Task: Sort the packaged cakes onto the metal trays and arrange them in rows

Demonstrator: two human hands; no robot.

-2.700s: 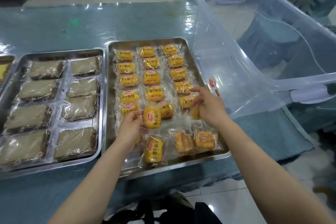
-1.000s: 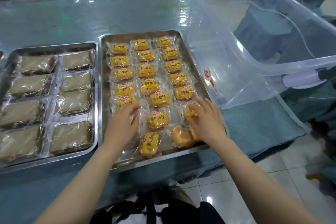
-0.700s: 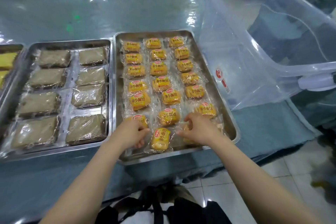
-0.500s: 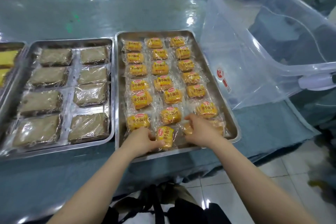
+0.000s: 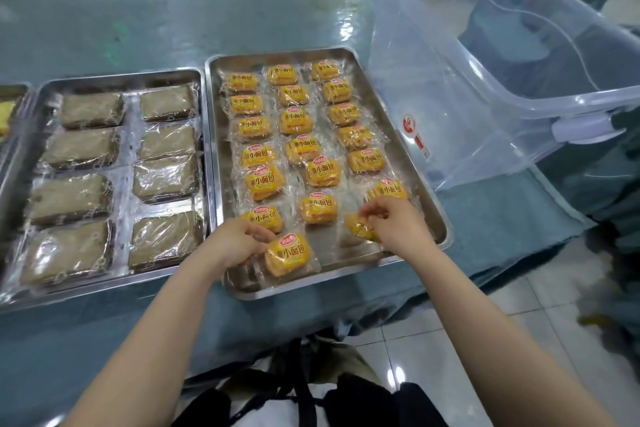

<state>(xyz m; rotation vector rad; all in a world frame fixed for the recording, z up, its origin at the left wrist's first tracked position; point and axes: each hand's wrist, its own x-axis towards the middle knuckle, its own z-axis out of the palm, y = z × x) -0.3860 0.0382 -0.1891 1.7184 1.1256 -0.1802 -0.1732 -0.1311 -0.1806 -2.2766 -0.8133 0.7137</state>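
A metal tray [image 5: 408, 156] in the middle holds several small yellow packaged cakes in three rows. My left hand [image 5: 235, 243] pinches the wrapper of a yellow packaged cake [image 5: 289, 255] near the tray's front edge. At the tray's front right corner my right hand [image 5: 398, 222] grips another yellow cake [image 5: 360, 227], which shows its unlabelled side. To the left, a second metal tray [image 5: 126, 170] carries several larger brown packaged cakes [image 5: 162, 180] in two columns.
A large clear plastic bin [image 5: 502, 80] stands tilted at the right, touching the middle tray. A third tray [image 5: 10, 97] peeks in at the far left. The table has a teal cloth under clear plastic [image 5: 104, 21]. Tiled floor [image 5: 519, 305] lies at the lower right.
Both hands came back to the tray's front row. The left hand took hold of the front yellow cake, and the right hand picked up the cake at the front right.
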